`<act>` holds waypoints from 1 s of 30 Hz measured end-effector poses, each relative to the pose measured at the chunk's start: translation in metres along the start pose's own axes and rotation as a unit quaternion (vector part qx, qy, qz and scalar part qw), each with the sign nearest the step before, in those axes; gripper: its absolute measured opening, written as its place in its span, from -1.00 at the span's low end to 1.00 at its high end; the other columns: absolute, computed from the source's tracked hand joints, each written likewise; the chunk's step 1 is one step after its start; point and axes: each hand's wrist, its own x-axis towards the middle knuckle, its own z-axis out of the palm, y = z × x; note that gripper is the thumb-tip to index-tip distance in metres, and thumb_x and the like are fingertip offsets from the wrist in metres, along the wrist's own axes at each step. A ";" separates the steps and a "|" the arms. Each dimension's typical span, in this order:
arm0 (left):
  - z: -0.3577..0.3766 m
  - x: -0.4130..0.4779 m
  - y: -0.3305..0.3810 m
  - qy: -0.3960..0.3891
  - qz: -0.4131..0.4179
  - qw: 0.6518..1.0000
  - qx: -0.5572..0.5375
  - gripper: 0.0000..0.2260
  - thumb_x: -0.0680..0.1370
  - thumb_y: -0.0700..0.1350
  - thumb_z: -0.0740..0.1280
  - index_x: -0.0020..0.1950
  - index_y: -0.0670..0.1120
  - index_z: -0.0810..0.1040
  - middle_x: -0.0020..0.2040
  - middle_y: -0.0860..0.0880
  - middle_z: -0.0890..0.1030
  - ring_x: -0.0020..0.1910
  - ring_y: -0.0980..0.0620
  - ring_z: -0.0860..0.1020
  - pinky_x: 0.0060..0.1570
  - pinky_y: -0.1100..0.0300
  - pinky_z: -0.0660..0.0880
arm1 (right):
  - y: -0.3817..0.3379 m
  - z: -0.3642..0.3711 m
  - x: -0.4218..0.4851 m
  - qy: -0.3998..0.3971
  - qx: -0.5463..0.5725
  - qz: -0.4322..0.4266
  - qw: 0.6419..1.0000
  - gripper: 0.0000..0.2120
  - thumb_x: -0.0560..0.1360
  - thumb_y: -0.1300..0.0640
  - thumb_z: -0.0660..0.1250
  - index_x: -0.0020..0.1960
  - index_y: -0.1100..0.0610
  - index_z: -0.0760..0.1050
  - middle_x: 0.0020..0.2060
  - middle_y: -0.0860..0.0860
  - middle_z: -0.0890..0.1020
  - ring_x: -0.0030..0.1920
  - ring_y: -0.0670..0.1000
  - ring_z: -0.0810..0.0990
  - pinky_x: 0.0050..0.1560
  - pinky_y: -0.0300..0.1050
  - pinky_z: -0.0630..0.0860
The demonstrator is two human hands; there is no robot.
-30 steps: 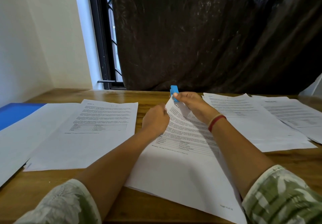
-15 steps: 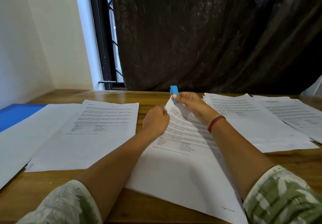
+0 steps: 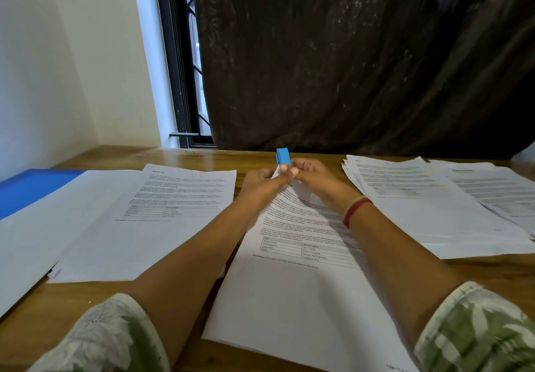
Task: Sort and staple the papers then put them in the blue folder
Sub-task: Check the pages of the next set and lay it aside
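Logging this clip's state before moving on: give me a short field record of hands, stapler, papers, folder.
stage: stapling under way
left grip: pinches top corner of middle paper set
right grip: holds blue stapler at that corner
other papers: left paper stack and right paper stacks, flat on wooden table
blue folder: far left, partly under white sheets

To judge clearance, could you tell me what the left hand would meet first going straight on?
Likely the stapler, gripped by the right hand, just beyond the left hand pinching the papers; depth unclear.
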 end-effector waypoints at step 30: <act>0.001 0.004 -0.004 0.092 -0.135 0.987 0.005 -0.80 0.64 -0.01 0.19 0.21 -0.05 0.44 -0.03 0.06 0.55 -0.08 0.10 0.52 -0.30 0.23 0.33 | -0.012 -0.017 0.002 0.246 0.259 0.071 0.932 -0.69 0.49 -0.11 0.39 0.13 0.06 0.56 0.03 0.01 0.68 -0.11 -0.10 0.66 0.00 -0.21 0.61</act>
